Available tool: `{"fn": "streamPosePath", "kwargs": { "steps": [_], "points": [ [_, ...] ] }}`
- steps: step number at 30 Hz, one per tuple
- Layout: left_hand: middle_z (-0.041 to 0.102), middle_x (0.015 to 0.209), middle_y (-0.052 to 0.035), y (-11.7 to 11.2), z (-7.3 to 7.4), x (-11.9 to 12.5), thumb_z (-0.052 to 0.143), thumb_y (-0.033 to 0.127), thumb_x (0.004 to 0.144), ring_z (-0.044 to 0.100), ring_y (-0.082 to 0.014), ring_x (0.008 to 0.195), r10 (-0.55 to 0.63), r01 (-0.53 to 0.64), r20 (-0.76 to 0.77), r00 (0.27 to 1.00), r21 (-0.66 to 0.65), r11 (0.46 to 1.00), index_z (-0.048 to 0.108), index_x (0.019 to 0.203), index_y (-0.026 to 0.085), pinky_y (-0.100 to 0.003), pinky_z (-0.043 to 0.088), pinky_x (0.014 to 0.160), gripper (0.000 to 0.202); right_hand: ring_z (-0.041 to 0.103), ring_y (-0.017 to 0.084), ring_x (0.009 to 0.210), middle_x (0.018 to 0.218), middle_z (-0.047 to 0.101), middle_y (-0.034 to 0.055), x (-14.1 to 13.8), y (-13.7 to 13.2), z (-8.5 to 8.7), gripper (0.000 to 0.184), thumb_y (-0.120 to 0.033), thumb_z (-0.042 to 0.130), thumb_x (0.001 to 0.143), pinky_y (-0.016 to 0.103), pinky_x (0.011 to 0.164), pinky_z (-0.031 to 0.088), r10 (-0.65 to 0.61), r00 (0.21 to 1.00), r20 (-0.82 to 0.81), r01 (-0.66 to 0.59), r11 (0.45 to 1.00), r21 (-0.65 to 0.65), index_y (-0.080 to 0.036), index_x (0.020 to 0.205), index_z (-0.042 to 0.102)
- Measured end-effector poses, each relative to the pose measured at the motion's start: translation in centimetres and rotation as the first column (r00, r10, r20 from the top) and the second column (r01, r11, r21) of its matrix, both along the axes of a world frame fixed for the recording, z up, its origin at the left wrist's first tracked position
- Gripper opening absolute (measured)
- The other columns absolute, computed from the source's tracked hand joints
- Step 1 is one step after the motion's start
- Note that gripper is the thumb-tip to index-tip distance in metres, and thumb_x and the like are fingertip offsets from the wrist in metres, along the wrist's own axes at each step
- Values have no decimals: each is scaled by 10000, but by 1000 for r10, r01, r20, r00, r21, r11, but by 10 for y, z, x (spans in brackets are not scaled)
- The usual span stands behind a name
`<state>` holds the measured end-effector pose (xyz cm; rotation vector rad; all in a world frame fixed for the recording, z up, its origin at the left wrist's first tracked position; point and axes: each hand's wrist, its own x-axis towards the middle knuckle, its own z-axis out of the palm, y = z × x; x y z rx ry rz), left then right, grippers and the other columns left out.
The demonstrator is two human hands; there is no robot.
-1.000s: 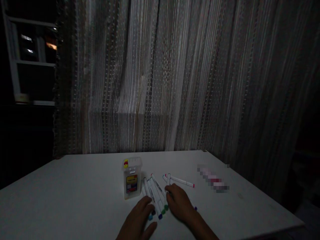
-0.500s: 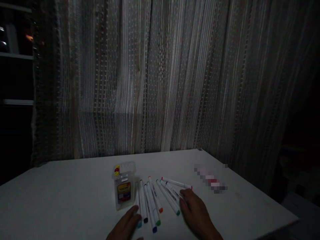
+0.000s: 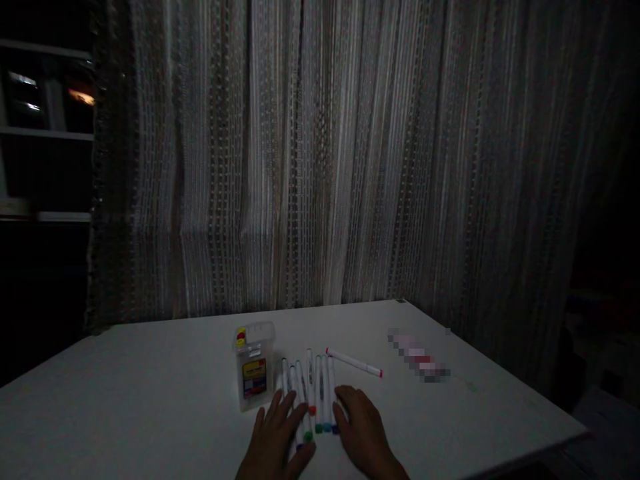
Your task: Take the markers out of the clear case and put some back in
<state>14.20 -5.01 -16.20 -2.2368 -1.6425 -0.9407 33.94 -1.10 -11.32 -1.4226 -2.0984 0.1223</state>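
Several white markers with coloured caps lie side by side on a white table. My left hand rests flat at the left of the row, its fingers over the nearest markers. My right hand lies flat against the right side of the row, fingers stretched. A clear plastic marker case with a yellow label stands upright just left of the row. One more marker with red ends lies apart behind my right hand.
A blurred-out patch lies on the table at the right. A striped curtain hangs right behind the table. Dark shelves are at the far left. The table's right edge falls off near the lower right.
My two hands have come together and pushed the spread markers into a tight parallel row. The red-ended marker stays apart. The view has shifted slightly.
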Motion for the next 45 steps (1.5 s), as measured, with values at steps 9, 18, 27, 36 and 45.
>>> {"fn": "streamPosePath", "kwargs": {
  "steps": [9,18,27,36,45],
  "points": [
    [431,1348,-36,-9,9,-7,505,397,815,432,-207,1220,-99,102,-51,994,46,994,384,1296,333,-363,470,930,501,514,216,991,1053,605,87,0,-11,7,317,-245,399,846,349,882,377,124,992,-39,-125,992,-23,-179,1111,562],
    [421,1350,-74,0,25,9,455,446,831,419,-243,1228,-79,93,-156,984,82,992,381,1303,283,-448,460,930,504,511,209,1000,1049,603,86,1,-9,3,309,-243,419,841,337,879,379,141,987,-73,-140,990,19,-188,1111,560],
    [534,1249,-65,-1,8,8,512,429,808,514,-218,1138,-194,272,-279,940,273,923,361,1304,261,-374,472,921,545,509,216,1016,1091,605,81,2,-12,7,307,-243,435,830,335,890,381,129,989,-66,-126,991,42,-182,1102,563],
    [485,1301,-59,-6,-2,2,509,341,827,444,-218,1208,-178,229,-214,960,239,944,322,1320,278,-401,435,967,531,504,219,1036,1127,593,76,-1,-12,7,305,-214,437,819,348,919,369,124,989,-84,-124,992,3,-175,1091,568],
    [506,1260,-92,-6,35,-1,557,317,789,483,-231,1156,-210,211,23,977,-20,977,456,1237,254,-406,444,959,464,477,209,1121,1176,565,109,-2,2,13,338,-219,392,833,355,986,331,121,989,-89,-123,992,-12,-137,1111,567]
  ]
}}
